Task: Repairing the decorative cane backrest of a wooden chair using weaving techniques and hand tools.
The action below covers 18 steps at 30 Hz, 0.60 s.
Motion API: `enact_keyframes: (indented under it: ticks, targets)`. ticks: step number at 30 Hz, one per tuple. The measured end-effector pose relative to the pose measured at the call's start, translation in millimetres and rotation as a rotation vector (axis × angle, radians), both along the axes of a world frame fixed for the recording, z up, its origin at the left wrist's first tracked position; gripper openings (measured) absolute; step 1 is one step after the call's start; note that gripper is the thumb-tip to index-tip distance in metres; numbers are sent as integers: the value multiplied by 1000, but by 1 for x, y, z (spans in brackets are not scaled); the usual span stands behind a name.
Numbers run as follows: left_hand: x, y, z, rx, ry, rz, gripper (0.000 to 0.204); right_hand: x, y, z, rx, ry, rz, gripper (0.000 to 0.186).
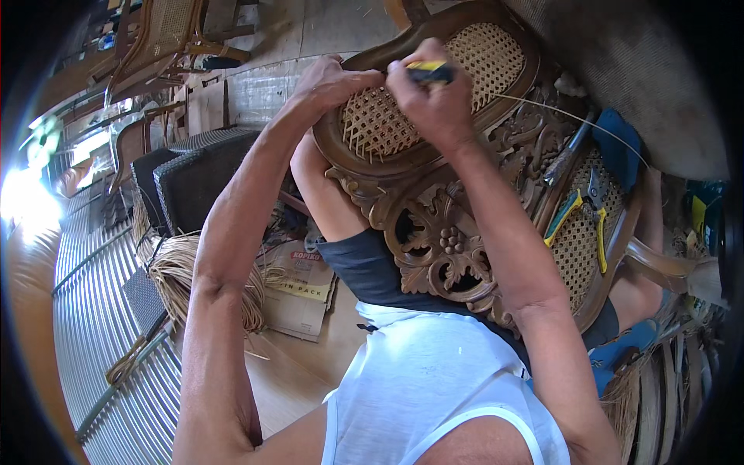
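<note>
A carved brown wooden chair frame (418, 240) lies across my lap, with an oval panel of woven cane (380, 128) at its far end. My left hand (329, 84) grips the panel's wooden rim at the far left, its thumb reaching toward the weave. Closed in a fist over the middle of the panel is my right hand (438, 105), around a tool with a yellow-and-black handle (428, 72). The tool's working end is hidden, so its kind does not show. A long loose cane strand (573, 116) runs from the panel's right edge.
Yellow-handled pliers (595, 198) rest on a second cane panel (575, 263) at the right, near a blue object (618, 147). On the left are a coiled bundle of cane (174, 267), flattened cardboard (298, 291) and a dark woven seat (198, 182). Another cane chair (159, 43) stands far left.
</note>
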<state>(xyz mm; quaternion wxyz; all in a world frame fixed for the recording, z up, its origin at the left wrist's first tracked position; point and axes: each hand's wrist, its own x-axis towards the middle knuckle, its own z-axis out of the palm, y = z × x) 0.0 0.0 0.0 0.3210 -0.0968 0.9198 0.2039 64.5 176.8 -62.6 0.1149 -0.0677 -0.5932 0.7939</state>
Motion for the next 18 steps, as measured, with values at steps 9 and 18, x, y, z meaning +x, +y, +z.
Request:
enact_keyframes:
  ticks: [9,18]
  targets:
    - [-6,3,-17,168,138,-45,68,-7,6,-4,76,41,6,17]
    - [-21,-71,-46,-204,245,-477,65,6,4,43,240,97,91,18]
